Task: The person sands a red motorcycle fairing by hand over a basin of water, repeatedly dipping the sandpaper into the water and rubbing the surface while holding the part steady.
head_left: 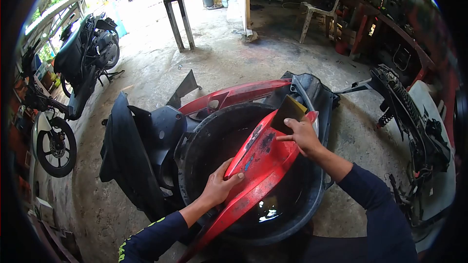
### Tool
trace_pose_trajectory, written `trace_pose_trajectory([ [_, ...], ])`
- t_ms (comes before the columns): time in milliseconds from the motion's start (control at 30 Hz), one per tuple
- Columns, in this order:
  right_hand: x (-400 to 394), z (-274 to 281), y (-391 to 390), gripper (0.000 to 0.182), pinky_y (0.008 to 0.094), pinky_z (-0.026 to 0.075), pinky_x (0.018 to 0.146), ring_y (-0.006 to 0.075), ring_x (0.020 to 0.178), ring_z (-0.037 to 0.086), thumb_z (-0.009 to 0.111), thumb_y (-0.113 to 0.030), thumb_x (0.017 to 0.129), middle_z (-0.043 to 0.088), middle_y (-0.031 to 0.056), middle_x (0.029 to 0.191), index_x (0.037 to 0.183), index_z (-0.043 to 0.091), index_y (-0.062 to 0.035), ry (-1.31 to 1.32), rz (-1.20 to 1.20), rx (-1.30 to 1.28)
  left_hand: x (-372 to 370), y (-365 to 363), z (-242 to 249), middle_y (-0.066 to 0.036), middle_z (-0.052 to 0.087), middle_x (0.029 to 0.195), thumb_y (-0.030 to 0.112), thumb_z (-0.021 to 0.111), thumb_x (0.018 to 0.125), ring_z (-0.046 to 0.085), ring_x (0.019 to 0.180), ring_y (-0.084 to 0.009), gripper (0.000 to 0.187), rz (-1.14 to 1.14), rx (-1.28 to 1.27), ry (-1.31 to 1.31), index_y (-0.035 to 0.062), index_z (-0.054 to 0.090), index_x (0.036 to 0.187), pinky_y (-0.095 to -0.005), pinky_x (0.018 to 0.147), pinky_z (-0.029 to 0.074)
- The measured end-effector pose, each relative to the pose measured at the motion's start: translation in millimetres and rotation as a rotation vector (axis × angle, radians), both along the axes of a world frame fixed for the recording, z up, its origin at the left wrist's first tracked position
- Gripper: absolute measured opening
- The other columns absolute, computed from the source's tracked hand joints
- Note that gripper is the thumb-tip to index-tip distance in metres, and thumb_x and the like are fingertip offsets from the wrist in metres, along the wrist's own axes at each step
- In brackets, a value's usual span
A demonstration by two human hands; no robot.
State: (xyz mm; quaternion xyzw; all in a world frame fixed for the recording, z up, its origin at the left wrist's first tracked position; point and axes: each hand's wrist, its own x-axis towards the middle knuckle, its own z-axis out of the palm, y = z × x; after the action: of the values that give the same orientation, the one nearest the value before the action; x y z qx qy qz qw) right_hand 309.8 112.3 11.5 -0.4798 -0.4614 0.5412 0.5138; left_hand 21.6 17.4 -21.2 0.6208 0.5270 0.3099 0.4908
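A red motorcycle fairing panel (261, 163), scuffed with dark and bluish patches, lies slanted across a round black tub (187, 165). My left hand (218, 185) grips the panel's left edge, thumb on top. Near the panel's upper end, my right hand (303, 135) holds a dark sheet of sandpaper (286, 114) with a yellowish side, pinched under the thumb. Part of the sheet sticks up past the fingers. Dark water (268, 209) in the tub reflects light below the panel.
Black plastic panels (131, 151) stand left of the tub, and another red panel (234, 95) lies behind it. A motorcycle (83, 63) is parked at the left. To the right are a frame with a spring (404, 102) and a plastic chair (324, 12). Metal posts (175, 9) rise ahead.
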Motion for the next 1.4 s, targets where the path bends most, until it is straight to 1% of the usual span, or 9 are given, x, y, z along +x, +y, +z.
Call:
trace_pose_trajectory([
  [100, 0.9, -28.8, 7.7, 0.023, 0.0416, 0.062, 0.085, 0.0228, 0.092, 0.069, 0.062, -0.014, 0.100, 0.069, 0.0084, 0.105, 0.116, 0.067, 0.0016, -0.211, 0.041, 0.058, -0.6, 0.6, -3.1, -0.019, 0.070, 0.123, 0.045, 0.071, 0.093, 0.068, 0.114, -0.0258, 0.073, 0.003, 0.015, 0.008, 0.0018, 0.051, 0.148, -0.0376, 0.102, 0.048],
  [167, -13.1, -23.6, -10.1, 0.033, 0.0437, 0.056, 0.098, 0.0361, 0.108, 0.070, 0.069, -0.007, 0.091, 0.069, 0.0182, 0.122, 0.123, 0.063, 0.0019, -0.937, 0.309, 0.914, -1.2, 0.7, -5.8, -0.019, 0.070, 0.123, 0.045, 0.071, 0.093, 0.068, 0.114, -0.0255, 0.073, 0.008, 0.016, 0.015, 0.0017, 0.051, 0.148, -0.0376, 0.102, 0.049],
  [267, -27.0, -24.4, -36.8, 0.046, 0.0465, 0.055, 0.101, 0.0392, 0.118, 0.065, 0.077, -0.012, 0.083, 0.066, 0.0211, 0.128, 0.126, 0.064, -0.0012, -0.929, 0.431, 1.059, -1.6, 2.7, -6.9, -0.019, 0.070, 0.123, 0.045, 0.071, 0.093, 0.068, 0.113, -0.0257, 0.072, 0.007, 0.022, -0.013, 0.0016, 0.051, 0.148, -0.0375, 0.101, 0.049],
  [400, -8.6, -25.2, 0.7, 0.042, 0.0458, 0.054, 0.099, 0.0364, 0.115, 0.066, 0.077, -0.012, 0.081, 0.067, 0.0197, 0.120, 0.120, 0.066, -0.0011, -1.002, 0.329, 0.967, -0.3, -0.7, -6.2, -0.019, 0.071, 0.124, 0.044, 0.071, 0.093, 0.069, 0.111, -0.0249, 0.072, 0.019, 0.027, 0.015, 0.0015, 0.052, 0.148, -0.0367, 0.099, 0.050],
  [533, -54.7, -20.3, -57.5, 0.046, 0.0479, 0.055, 0.098, 0.0358, 0.114, 0.067, 0.077, -0.012, 0.080, 0.068, 0.0201, 0.123, 0.124, 0.067, -0.0026, -0.933, 0.387, 1.050, -0.1, 1.7, -12.3, -0.019, 0.071, 0.124, 0.042, 0.072, 0.092, 0.068, 0.112, -0.0239, 0.072, 0.023, 0.075, -0.049, 0.0011, 0.052, 0.148, -0.0358, 0.099, 0.050],
  [667, -6.6, -32.9, 12.1, 0.036, 0.0470, 0.057, 0.088, 0.0346, 0.104, 0.069, 0.075, -0.019, 0.083, 0.070, 0.0174, 0.109, 0.114, 0.069, 0.0004, -1.091, 0.231, 0.896, 7.2, -2.7, -1.6, -0.019, 0.070, 0.124, 0.038, 0.073, 0.091, 0.068, 0.114, -0.0237, 0.071, 0.055, 0.003, -0.054, 0.0010, 0.052, 0.147, -0.0357, 0.101, 0.050],
  [800, -61.7, -21.2, -64.2, 0.031, 0.0463, 0.057, 0.083, 0.0343, 0.099, 0.069, 0.074, -0.019, 0.087, 0.071, 0.0128, 0.106, 0.113, 0.071, -0.0026, -0.907, 0.256, 1.146, 14.9, -12.2, -12.6, -0.019, 0.071, 0.124, 0.040, 0.073, 0.091, 0.067, 0.115, -0.0230, 0.070, 0.098, 0.041, -0.036, 0.0011, 0.054, 0.147, -0.0361, 0.101, 0.050],
  [933, -11.7, -31.9, -2.5, 0.038, 0.0456, 0.056, 0.086, 0.0359, 0.099, 0.068, 0.080, -0.018, 0.080, 0.069, 0.0174, 0.102, 0.111, 0.069, 0.0012, -1.062, 0.270, 0.947, 18.6, -10.8, -2.9, -0.018, 0.071, 0.124, 0.040, 0.073, 0.090, 0.068, 0.115, -0.0236, 0.071, 0.121, -0.034, -0.089, 0.0014, 0.055, 0.146, -0.0363, 0.101, 0.050],
  [1400, -35.2, -16.8, -35.4, 0.033, 0.0444, 0.057, 0.087, 0.0341, 0.101, 0.068, 0.077, -0.017, 0.083, 0.069, 0.0139, 0.107, 0.112, 0.070, -0.0018, -1.007, 0.320, 1.102, 14.8, -9.5, -4.5, -0.017, 0.071, 0.126, 0.040, 0.073, 0.090, 0.068, 0.115, -0.0236, 0.071, 0.107, -0.031, -0.087, 0.0033, 0.054, 0.148, -0.0353, 0.102, 0.049],
])
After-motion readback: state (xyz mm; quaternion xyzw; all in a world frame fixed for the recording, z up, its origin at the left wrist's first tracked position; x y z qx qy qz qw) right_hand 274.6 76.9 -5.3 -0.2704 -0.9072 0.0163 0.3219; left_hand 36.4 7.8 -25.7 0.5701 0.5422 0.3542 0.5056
